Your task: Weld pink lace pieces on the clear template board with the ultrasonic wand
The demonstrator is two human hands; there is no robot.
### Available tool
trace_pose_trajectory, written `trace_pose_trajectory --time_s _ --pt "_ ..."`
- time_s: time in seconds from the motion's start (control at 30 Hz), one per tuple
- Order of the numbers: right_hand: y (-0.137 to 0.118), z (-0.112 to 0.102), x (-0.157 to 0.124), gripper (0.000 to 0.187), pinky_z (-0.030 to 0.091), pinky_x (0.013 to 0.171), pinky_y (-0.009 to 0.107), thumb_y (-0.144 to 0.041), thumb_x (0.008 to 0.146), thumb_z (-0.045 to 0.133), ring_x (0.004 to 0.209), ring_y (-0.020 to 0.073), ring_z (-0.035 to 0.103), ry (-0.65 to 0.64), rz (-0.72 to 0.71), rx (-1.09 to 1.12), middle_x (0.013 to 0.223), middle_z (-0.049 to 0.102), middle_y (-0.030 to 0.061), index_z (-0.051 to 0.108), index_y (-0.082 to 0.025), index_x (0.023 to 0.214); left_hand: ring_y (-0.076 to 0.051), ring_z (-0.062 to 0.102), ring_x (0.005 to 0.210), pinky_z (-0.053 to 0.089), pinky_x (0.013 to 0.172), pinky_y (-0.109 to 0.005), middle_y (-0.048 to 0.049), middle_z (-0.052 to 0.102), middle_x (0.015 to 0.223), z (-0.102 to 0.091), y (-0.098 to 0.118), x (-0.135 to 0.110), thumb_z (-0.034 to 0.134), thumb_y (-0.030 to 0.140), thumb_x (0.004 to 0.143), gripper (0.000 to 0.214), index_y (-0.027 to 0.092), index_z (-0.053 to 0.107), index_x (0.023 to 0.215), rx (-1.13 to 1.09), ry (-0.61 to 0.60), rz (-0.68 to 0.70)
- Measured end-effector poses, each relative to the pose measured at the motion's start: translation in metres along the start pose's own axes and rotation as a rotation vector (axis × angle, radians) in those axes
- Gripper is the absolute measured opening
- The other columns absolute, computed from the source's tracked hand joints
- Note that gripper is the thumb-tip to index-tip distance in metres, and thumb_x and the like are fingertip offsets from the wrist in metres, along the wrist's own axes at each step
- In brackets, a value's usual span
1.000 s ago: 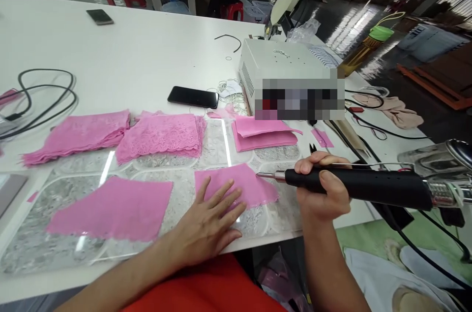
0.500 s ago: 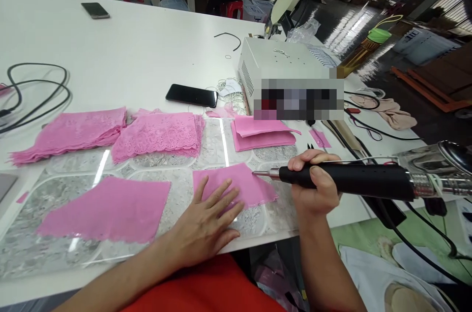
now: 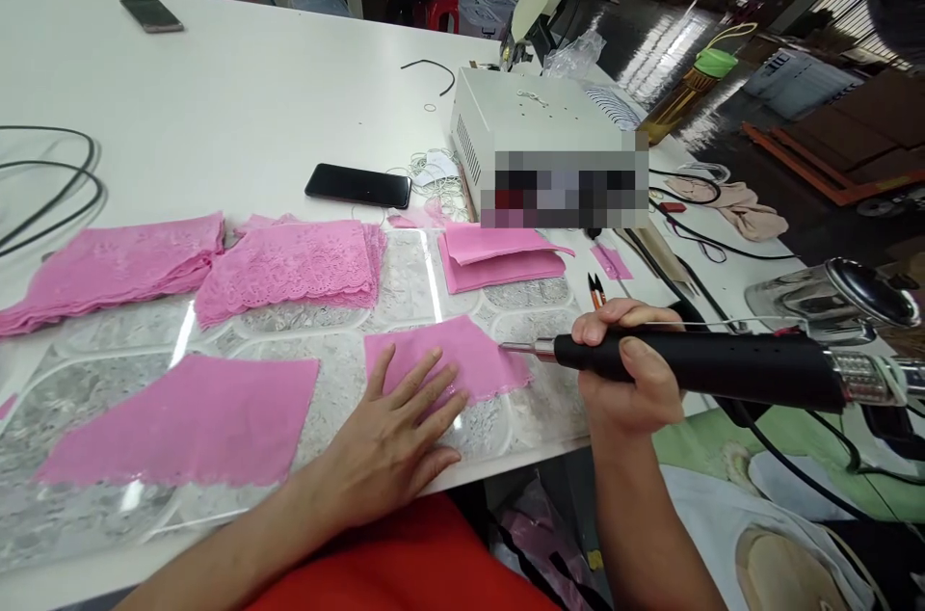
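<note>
My left hand (image 3: 386, 442) lies flat with fingers spread on a small pink lace piece (image 3: 477, 356) that rests on a clear sheet (image 3: 108, 389) over the table. My right hand (image 3: 628, 370) is wrapped round the black handle of a hot cutting tool (image 3: 694, 365). Its metal tip touches the right edge of the small lace piece. A larger pink lace piece (image 3: 188, 418) lies to the left of my left hand.
Two stacks of pink lace (image 3: 289, 269) and a folded pink pile (image 3: 498, 254) lie behind. A black phone (image 3: 357, 185), a white control box (image 3: 535, 124), small snips (image 3: 596, 288), black cables (image 3: 50, 187) and another phone (image 3: 151, 13) are on the white table.
The view has drifted so everything sits a little further left. Both hands keep their hold and place on the lace piece and the tool.
</note>
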State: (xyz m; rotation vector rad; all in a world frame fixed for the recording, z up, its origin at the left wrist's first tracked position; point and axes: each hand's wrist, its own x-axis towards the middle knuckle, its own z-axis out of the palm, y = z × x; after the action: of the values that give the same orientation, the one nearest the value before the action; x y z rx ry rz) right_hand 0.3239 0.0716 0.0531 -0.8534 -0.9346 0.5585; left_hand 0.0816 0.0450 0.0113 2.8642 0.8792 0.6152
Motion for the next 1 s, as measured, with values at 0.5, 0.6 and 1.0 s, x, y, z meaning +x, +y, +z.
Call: trace_pose_trajectory --time_s 0.5,0.6,1.0 --pt "-0.007 -0.012 0.002 0.012 0.045 0.050 0.028 -0.025 0.064 0.059 0.052 0.0093 0.051 0.025 -0.013 -0.013 0.074 0.054 -0.0009 0.056 -0.019 0.075 -0.029 0.033 0.141 0.001 0.118 -0.058 -0.0079 0.050 0.143 -0.001 -0.003 0.000 0.054 0.038 0.094 0.045 0.020 0.052 0.135 0.088 -0.027 0.051" --pt "-0.012 -0.021 0.000 0.012 0.045 0.050 0.028 -0.024 0.064 0.060 0.051 0.0090 0.051 0.032 -0.013 -0.019 0.074 0.055 -0.0007 0.057 -0.019 0.074 -0.029 0.032 0.141 0.001 0.119 -0.057 -0.0076 0.050 0.144 0.000 -0.003 0.000 0.053 0.038 0.095 0.044 0.020 0.053 0.135 0.086 -0.023 0.050" --pt "-0.010 -0.023 0.000 0.010 0.046 0.049 0.027 -0.020 0.063 0.059 0.051 0.0098 0.054 0.013 -0.016 -0.001 0.071 0.057 -0.0012 0.058 -0.018 0.073 -0.028 0.033 0.141 0.000 0.119 -0.055 -0.0065 0.050 0.144 -0.001 -0.002 0.001 0.052 0.037 0.095 0.042 0.021 0.053 0.134 0.084 -0.022 0.046"
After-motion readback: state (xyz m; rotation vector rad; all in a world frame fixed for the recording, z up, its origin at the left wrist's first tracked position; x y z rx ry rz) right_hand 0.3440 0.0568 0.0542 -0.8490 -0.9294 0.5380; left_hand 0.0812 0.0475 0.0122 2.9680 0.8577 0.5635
